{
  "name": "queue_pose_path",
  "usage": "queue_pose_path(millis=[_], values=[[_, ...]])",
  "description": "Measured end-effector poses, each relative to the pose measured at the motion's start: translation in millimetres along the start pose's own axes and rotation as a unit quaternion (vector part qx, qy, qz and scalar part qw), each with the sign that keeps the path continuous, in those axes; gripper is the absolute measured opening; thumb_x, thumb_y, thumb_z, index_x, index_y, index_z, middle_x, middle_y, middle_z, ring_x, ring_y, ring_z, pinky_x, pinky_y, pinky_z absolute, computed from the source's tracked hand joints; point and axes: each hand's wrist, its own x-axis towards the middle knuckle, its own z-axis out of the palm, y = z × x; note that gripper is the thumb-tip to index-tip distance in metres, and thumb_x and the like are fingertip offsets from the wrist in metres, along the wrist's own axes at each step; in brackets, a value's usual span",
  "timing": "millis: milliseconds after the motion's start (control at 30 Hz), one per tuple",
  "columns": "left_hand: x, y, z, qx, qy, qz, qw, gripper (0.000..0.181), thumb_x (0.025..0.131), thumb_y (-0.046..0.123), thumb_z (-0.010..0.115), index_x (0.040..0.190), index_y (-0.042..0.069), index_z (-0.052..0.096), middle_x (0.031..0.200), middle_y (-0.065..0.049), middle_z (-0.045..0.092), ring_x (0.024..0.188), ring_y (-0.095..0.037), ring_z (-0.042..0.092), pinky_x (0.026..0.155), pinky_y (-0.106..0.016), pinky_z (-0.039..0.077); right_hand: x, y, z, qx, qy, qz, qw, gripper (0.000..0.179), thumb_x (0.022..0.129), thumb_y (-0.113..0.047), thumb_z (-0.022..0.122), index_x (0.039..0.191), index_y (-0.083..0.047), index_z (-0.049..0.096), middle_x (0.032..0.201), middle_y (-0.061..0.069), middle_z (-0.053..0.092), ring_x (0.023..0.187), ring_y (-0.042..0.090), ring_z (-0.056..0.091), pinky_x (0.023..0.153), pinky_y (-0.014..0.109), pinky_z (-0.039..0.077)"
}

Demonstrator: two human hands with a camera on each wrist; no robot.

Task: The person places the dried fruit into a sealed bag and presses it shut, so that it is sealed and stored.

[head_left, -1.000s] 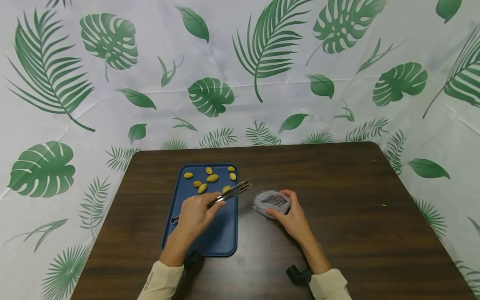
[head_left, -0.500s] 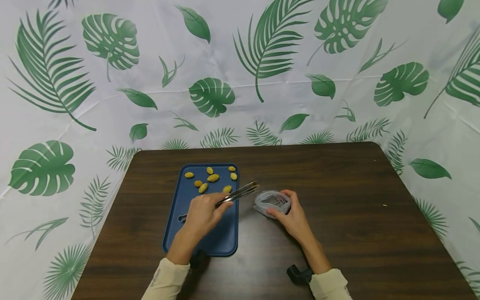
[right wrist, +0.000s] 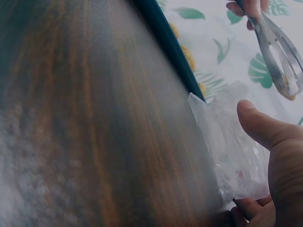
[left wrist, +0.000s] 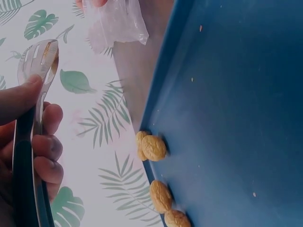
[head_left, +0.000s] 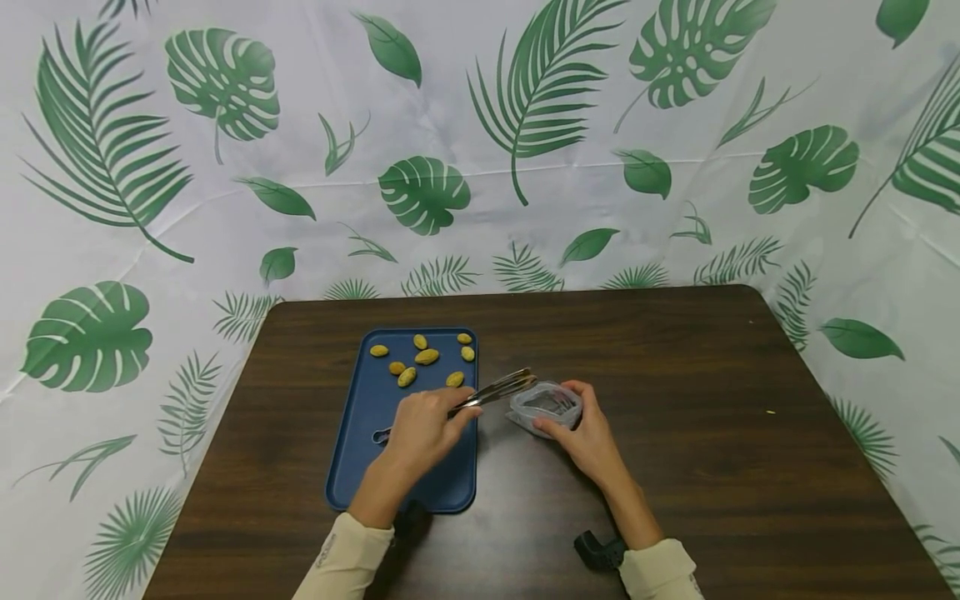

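Metal tongs (head_left: 501, 387) are gripped in my left hand (head_left: 422, 429), above the right side of the blue tray (head_left: 375, 467). Their tips reach the near-left rim of a clear plastic bag (head_left: 549, 402). In the left wrist view something brownish (left wrist: 55, 64) shows between the tong ends, mostly hidden by the metal. My right hand (head_left: 588, 433) holds the bag by its right side, thumb in front and fingers behind, its mouth facing up. Several yellow-brown, wrinkled oval pieces, like dried fruit (head_left: 427, 357), lie in the far half of the tray.
The dark wooden table (head_left: 675, 367) bears the tray and the bag. A small pale crumb (head_left: 770, 412) lies on its right side. Tiny crumbs dot the tray in the left wrist view. Behind hangs a white cloth (head_left: 562, 192) printed with green leaves.
My left hand has moved to the right with the tongs, bringing their tips from over the tray's edge to the bag's rim. The right hand and the bag have stayed put.
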Motion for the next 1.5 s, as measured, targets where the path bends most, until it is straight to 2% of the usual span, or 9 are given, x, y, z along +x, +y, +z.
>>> queue_pose_path(millis=[167, 333, 700, 933, 1067, 1200, 1367, 1500], values=[[0.8, 2.1, 2.8, -0.004, -0.013, -0.004, 0.9999, 0.024, 0.092, 0.030, 0.078, 0.111, 0.016, 0.080, 0.096, 0.001, 0.081, 0.067, -0.013, 0.069, 0.058, -0.031, 0.053, -0.1, 0.0, -0.1, 0.001, 0.001, -0.001, 1.0000, 0.080, 0.080, -0.038, 0.089, 0.141, -0.015, 0.043, 0.135, 0.015, 0.059, 0.114, 0.031, 0.060, 0.098, 0.049, 0.044], [1.0, 4.6, 4.5, 0.001, -0.014, 0.005, 0.9999, 0.024, 0.091, 0.030, 0.079, 0.111, 0.017, 0.080, 0.099, 0.001, 0.081, 0.073, -0.015, 0.073, 0.062, -0.035, 0.056, -0.3, 0.4, -0.3, 0.004, 0.001, -0.004, 1.0000, 0.079, 0.080, -0.038, 0.089, 0.141, -0.016, 0.043, 0.133, 0.015, 0.060, 0.111, 0.030, 0.061, 0.096, 0.048, 0.045], [3.2, 9.7, 9.8, -0.008, -0.029, 0.012, 0.9995, 0.030, 0.092, 0.031, 0.077, 0.115, 0.013, 0.079, 0.106, -0.004, 0.081, 0.081, -0.021, 0.076, 0.069, -0.041, 0.060, -0.4, 1.6, 0.2, 0.004, -0.005, -0.001, 1.0000, 0.079, 0.081, -0.040, 0.088, 0.141, -0.016, 0.042, 0.133, 0.013, 0.060, 0.111, 0.029, 0.060, 0.098, 0.048, 0.044], [5.6, 10.9, 13.6, -0.007, -0.030, 0.023, 0.9993, 0.021, 0.092, 0.030, 0.077, 0.109, 0.018, 0.079, 0.096, 0.001, 0.080, 0.066, -0.014, 0.068, 0.057, -0.031, 0.051, -0.3, 1.3, -0.5, 0.009, -0.007, -0.013, 0.9999, 0.077, 0.083, -0.037, 0.088, 0.141, -0.016, 0.043, 0.129, 0.013, 0.063, 0.105, 0.026, 0.063, 0.092, 0.045, 0.048], [5.4, 10.9, 15.4, -0.008, -0.031, 0.025, 0.9992, 0.022, 0.092, 0.031, 0.077, 0.109, 0.018, 0.079, 0.096, 0.001, 0.081, 0.065, -0.011, 0.067, 0.057, -0.028, 0.050, -1.1, 0.8, -0.5, 0.008, -0.009, -0.010, 0.9999, 0.077, 0.083, -0.038, 0.087, 0.142, -0.016, 0.043, 0.129, 0.013, 0.063, 0.105, 0.026, 0.063, 0.092, 0.045, 0.048], [5.4, 11.5, 16.0, -0.004, -0.040, 0.013, 0.9991, 0.028, 0.092, 0.034, 0.077, 0.114, 0.018, 0.079, 0.099, 0.001, 0.081, 0.067, -0.012, 0.068, 0.058, -0.028, 0.051, -1.4, 0.5, -0.2, 0.010, -0.011, -0.007, 0.9999, 0.076, 0.083, -0.038, 0.087, 0.141, -0.016, 0.042, 0.128, 0.013, 0.062, 0.104, 0.025, 0.062, 0.091, 0.044, 0.048], [6.2, 12.0, 14.4, 0.006, -0.052, -0.008, 0.9986, 0.040, 0.089, 0.038, 0.080, 0.122, 0.015, 0.076, 0.097, 0.002, 0.079, 0.062, -0.009, 0.063, 0.053, -0.024, 0.044, -0.3, 1.2, 0.5, 0.009, -0.006, -0.010, 0.9999, 0.076, 0.083, -0.037, 0.088, 0.141, -0.017, 0.043, 0.125, 0.013, 0.062, 0.101, 0.025, 0.061, 0.088, 0.041, 0.048], [5.9, 10.0, 12.0, 0.012, -0.044, -0.010, 0.9989, 0.042, 0.089, 0.039, 0.081, 0.123, 0.015, 0.075, 0.096, 0.002, 0.079, 0.061, -0.008, 0.061, 0.053, -0.025, 0.043, 0.0, 1.4, -0.1, 0.009, -0.003, -0.012, 0.9999, 0.076, 0.082, -0.037, 0.088, 0.140, -0.017, 0.044, 0.125, 0.013, 0.063, 0.101, 0.025, 0.061, 0.089, 0.042, 0.047]])
